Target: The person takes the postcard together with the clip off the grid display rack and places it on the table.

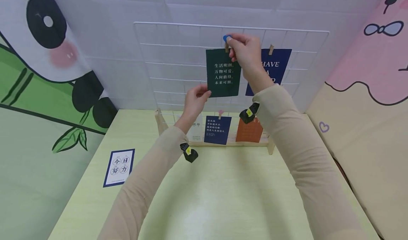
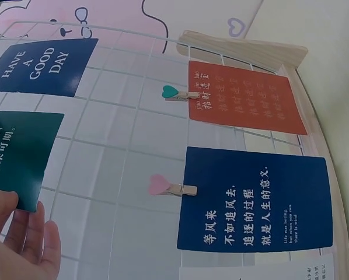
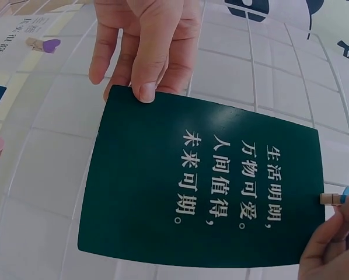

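Note:
A dark green card (image 1: 223, 77) with white lettering is held upright against the white wire grid (image 1: 173, 66). My left hand (image 1: 195, 101) pinches its lower left corner between thumb and fingers. At the top edge, my right hand (image 1: 247, 52) pinches a small wooden clothespin with a blue decoration; the clothespin (image 3: 330, 199) sits at the card's edge in the right wrist view. Whether it also bites the grid wire, I cannot tell. Just right of the green card, a blue "HAVE A GOOD DAY" card (image 2: 52, 65) hangs from a clothespin, partly behind my right wrist in the head view.
Low on the grid hang a blue card (image 1: 217, 130), an orange card (image 1: 250, 130) and a white card (image 1: 195, 129). Wooden feet (image 1: 160, 122) support the grid on the pale table (image 1: 210, 194). A blue-bordered white card (image 1: 119, 168) lies at the table's left.

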`<state>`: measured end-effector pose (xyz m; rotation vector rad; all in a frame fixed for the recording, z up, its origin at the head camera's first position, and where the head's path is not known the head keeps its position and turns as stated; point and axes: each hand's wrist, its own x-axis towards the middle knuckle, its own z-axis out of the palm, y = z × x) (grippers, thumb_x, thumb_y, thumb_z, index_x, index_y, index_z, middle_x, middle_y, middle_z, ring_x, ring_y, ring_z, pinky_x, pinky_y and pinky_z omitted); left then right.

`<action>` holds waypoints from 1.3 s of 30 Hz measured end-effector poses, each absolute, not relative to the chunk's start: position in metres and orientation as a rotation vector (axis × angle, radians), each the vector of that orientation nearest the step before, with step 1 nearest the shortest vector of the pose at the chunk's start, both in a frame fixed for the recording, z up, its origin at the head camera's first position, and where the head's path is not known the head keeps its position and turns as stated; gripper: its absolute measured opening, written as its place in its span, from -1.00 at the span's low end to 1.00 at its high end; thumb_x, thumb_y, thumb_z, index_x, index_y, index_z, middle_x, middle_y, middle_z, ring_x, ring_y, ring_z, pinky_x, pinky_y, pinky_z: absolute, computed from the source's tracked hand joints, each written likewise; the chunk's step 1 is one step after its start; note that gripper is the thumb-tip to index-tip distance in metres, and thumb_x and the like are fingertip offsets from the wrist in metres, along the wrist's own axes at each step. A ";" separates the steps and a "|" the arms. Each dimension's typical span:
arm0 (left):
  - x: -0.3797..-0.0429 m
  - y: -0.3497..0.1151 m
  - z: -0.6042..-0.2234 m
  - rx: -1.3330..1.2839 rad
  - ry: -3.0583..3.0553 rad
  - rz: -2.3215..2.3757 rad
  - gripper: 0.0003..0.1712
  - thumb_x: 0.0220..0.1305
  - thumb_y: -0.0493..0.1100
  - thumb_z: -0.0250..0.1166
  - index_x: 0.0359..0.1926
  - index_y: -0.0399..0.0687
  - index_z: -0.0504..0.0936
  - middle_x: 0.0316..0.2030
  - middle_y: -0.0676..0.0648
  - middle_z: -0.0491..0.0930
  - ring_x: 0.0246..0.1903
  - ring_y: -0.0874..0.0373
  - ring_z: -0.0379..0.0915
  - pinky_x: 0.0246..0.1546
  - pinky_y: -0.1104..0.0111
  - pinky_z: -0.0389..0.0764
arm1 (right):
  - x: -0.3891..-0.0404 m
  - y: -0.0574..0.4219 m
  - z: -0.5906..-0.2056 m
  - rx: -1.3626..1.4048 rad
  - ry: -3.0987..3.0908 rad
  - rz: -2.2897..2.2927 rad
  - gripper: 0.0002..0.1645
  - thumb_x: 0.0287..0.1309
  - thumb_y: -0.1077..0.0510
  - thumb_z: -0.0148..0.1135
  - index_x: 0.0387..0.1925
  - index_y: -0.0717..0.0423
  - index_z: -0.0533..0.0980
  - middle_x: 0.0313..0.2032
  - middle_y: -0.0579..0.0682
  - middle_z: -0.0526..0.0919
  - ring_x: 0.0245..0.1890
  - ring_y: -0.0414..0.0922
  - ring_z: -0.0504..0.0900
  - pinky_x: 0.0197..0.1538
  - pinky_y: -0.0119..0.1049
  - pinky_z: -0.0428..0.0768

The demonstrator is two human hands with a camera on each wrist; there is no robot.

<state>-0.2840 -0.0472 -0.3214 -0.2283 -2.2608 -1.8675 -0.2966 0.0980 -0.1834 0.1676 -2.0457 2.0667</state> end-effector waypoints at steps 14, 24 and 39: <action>-0.282 -0.053 -0.324 -0.232 -2.297 -1.841 -0.77 0.23 -0.19 0.11 -0.11 -0.17 0.51 -0.23 -0.05 0.50 -0.23 0.15 0.37 -0.19 0.44 0.45 | -0.294 0.099 -0.181 0.152 -1.950 2.145 -0.77 0.13 0.20 0.11 -0.18 0.20 0.55 -0.60 0.02 0.39 -0.70 -0.20 0.32 -0.59 -0.50 0.38; -0.278 -0.060 -0.326 -0.270 -2.300 -1.798 -0.79 0.22 -0.21 0.13 -0.14 -0.20 0.53 -0.26 -0.06 0.51 -0.26 0.15 0.37 -0.21 0.39 0.43 | -0.285 0.101 -0.186 0.262 -1.990 2.138 -0.76 0.14 0.23 0.09 -0.15 0.24 0.52 -0.65 0.02 0.38 -0.70 -0.19 0.31 -0.59 -0.49 0.36; -0.264 -0.070 -0.334 -0.292 -2.311 -1.787 -0.77 0.22 -0.18 0.13 -0.14 -0.18 0.52 -0.25 -0.05 0.49 -0.28 0.13 0.37 -0.24 0.39 0.47 | -0.270 0.105 -0.199 0.323 -1.983 2.176 -0.73 0.14 0.20 0.09 -0.12 0.22 0.52 -0.55 0.06 0.46 -0.69 -0.20 0.30 -0.59 -0.50 0.36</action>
